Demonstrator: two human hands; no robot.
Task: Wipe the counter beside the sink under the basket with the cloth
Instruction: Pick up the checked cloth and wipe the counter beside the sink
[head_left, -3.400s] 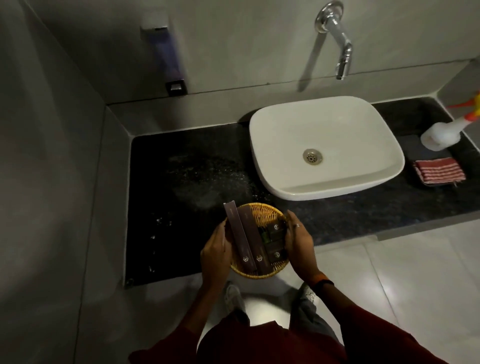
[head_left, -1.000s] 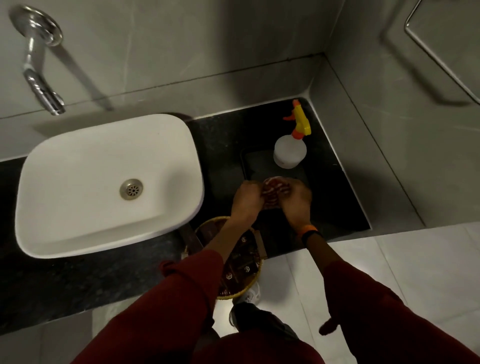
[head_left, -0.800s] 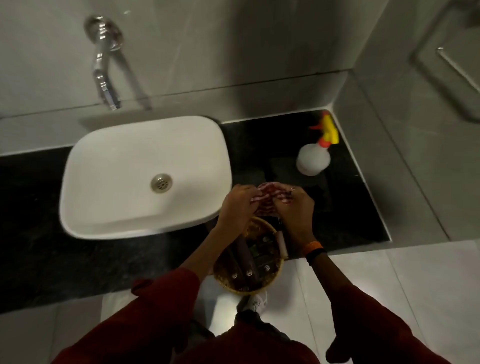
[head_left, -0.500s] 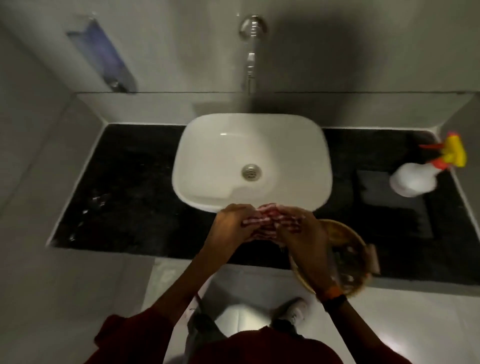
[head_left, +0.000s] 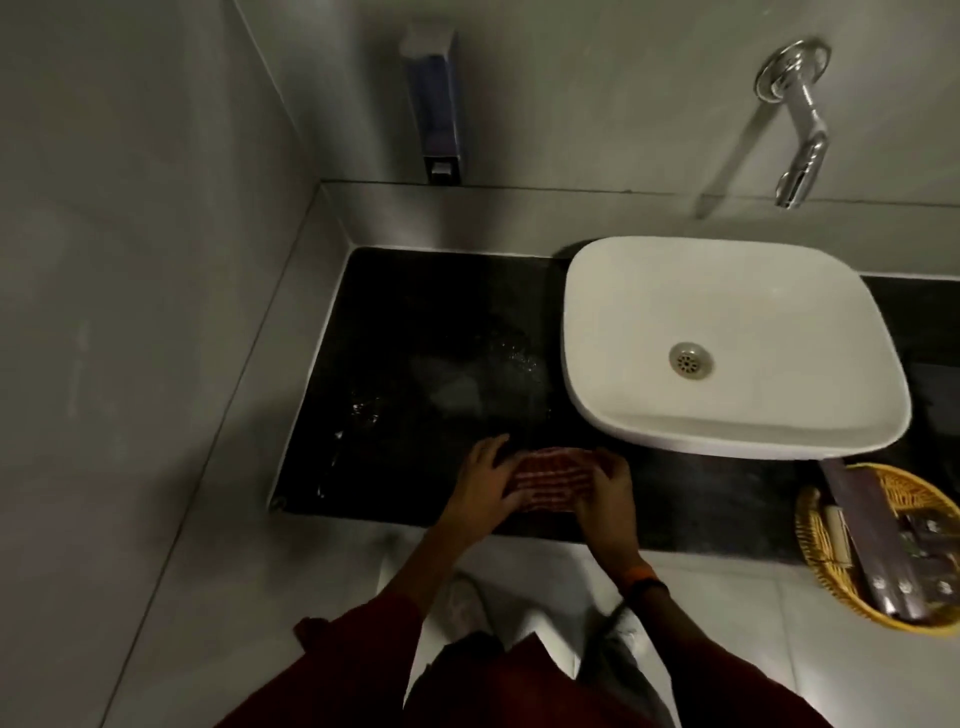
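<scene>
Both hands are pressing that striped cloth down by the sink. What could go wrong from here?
The basket sits at the counter's front edge, part of it seemingly past the edge, so a bump might tip it off. The wet patches lie beyond the cloth, so short strokes under the left hand and right hand could miss them, or push water off the counter.

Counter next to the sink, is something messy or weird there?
Yes. The black counter left of the sink has pale smudges and shiny droplets. The basket hangs over the front edge at right. Both hands press the striped cloth flat on the counter.
</scene>
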